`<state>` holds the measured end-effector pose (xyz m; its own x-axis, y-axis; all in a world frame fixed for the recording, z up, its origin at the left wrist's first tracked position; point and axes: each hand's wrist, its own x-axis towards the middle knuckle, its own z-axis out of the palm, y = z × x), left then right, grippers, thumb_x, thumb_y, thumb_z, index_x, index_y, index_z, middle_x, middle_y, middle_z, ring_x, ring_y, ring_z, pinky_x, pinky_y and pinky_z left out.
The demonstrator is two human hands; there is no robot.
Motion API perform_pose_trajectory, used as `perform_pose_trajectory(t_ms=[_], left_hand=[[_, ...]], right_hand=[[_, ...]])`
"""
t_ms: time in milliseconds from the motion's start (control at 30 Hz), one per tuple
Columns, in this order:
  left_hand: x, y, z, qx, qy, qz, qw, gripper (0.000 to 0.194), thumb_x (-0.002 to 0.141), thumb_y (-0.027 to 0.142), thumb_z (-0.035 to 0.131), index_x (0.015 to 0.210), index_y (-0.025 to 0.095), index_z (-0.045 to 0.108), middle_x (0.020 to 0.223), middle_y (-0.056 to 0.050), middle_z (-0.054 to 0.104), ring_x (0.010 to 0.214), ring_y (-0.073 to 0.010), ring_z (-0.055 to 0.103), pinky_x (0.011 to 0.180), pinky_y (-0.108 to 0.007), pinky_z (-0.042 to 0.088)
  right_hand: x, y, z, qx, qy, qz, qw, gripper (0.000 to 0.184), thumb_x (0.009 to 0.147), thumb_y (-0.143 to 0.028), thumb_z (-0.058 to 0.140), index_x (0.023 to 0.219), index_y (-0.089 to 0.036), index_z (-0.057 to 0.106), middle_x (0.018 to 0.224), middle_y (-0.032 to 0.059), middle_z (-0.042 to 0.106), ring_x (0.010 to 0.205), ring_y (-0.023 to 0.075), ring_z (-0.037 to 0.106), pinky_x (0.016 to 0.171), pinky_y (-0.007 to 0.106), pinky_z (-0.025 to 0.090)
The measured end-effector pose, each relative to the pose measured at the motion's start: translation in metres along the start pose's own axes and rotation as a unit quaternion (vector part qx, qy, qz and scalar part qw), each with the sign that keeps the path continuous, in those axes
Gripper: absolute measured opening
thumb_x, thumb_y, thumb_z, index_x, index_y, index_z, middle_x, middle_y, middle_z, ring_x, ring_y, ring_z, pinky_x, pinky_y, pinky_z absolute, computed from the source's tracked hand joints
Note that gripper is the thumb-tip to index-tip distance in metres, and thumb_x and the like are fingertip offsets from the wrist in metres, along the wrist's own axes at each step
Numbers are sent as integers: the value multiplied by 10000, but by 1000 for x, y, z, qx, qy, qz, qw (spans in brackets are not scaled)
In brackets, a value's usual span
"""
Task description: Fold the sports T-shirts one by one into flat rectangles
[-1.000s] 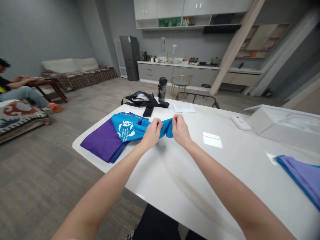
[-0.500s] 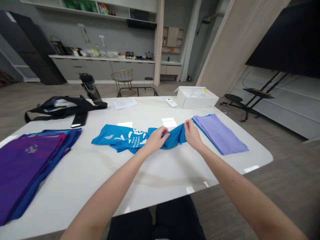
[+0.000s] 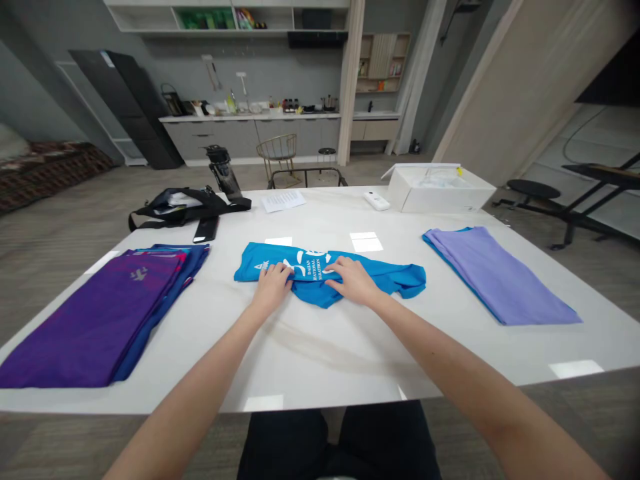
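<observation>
we see a blue shirt (image 3: 380,271) in the middle of the white table (image 3: 350,363), in front of us, with both of our hands on it. the purple clothes (image 3: 90,327) on the left lie folded in a flat pile over dark blue cloth, and the lavender garment (image 3: 505,273) on the right, with blue cloth showing along its left edge, lies flat and folded too. the blue shirt looks only partly in order, we judge: it is drawn into a long, narrow shape, but its near edge sags into a loose point and its right end is bunched and wrinkled, so it is not as even as the clothes on either side. white print and small lettering face up across its middle and left part. our left hand (image 3: 273,288) is loosely open, its bent fingers resting on the left part of the shirt. our right hand (image 3: 357,285) is open as well, thumb apart from the fingers, touching the cloth beside the lettering. at the far left sit a black bag (image 3: 183,208), a bottle (image 3: 225,177) and a phone (image 3: 205,230); at the far right, a white box (image 3: 440,198).
</observation>
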<state>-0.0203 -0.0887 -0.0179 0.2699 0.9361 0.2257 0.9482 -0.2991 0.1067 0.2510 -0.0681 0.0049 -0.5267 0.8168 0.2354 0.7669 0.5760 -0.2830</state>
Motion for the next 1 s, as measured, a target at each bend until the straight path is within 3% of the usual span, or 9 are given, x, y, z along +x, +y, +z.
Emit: perform_pose_trajectory(t_ms=[167,233,333,400,500,633,767,867,1000], left_hand=[[-1,-15,-7,-20,21,-93,995,216,997,309,470,1074,248,661,1177,-108,657,1136,-311,560,934,-458,391],[0,-18,-15,-40,41,-113,992,224,1007,325,456,1075,250,656,1189,-104,655,1131,-302,563,942,-449,388],[1,-21,-26,-45,94,-138,985,313,989,381,503,1257,246,594,1294,-124,608,1192,-315,536,994,-456,367],[0,-22,-29,-41,109,-162,980,560,926,463,604,1418,226,482,1374,-154,552,1238,-346,506,1009,-473,365],[-1,-23,-23,-41,81,-170,981,874,829,549,700,1547,213,332,1430,-182,495,1258,-382,490,1001,-493,377],[2,-24,-8,-46,75,-175,981,748,895,452,627,1547,219,344,1426,-180,513,1264,-365,502,1012,-486,370],[12,-22,-2,-72,48,-195,977,607,932,506,567,1451,205,474,1349,-171,597,1243,-358,528,1005,-483,370],[19,-18,-2,-81,3,-185,979,610,895,662,556,1292,201,606,1272,-165,646,1208,-371,544,997,-497,363],[21,-12,4,-82,-20,-119,989,512,861,669,604,1108,227,685,1161,-131,695,1148,-353,573,978,-491,363]], right_hand=[[52,-53,38,-44,-40,-26,998,292,968,-381,631,1218,-245,694,1227,128,641,1176,314,549,965,448,396],[66,-63,42,-35,-31,-17,999,222,1000,-343,562,1125,-226,704,1191,134,669,1161,312,566,954,432,404],[80,-64,30,54,15,40,998,210,1021,-311,486,1105,-233,663,1062,96,723,1017,265,633,858,354,433],[87,-53,13,126,56,79,987,218,1021,-325,453,1061,-242,651,945,52,731,902,233,647,787,313,435],[94,-17,-17,165,133,122,970,285,1001,-368,426,874,-231,641,831,27,704,822,216,620,746,297,426],[92,51,-42,116,183,261,941,292,954,-342,439,798,-208,646,808,78,694,787,241,602,750,327,421],[72,95,-40,39,86,377,922,254,888,-267,544,1065,-150,685,1040,178,692,942,307,628,808,381,445],[54,88,-32,-42,88,282,954,435,826,-184,590,1260,-164,623,1240,188,616,1117,328,580,900,417,445],[37,55,-20,-7,18,91,996,329,901,-347,602,1197,-233,689,1182,103,637,1114,277,583,954,385,443]])
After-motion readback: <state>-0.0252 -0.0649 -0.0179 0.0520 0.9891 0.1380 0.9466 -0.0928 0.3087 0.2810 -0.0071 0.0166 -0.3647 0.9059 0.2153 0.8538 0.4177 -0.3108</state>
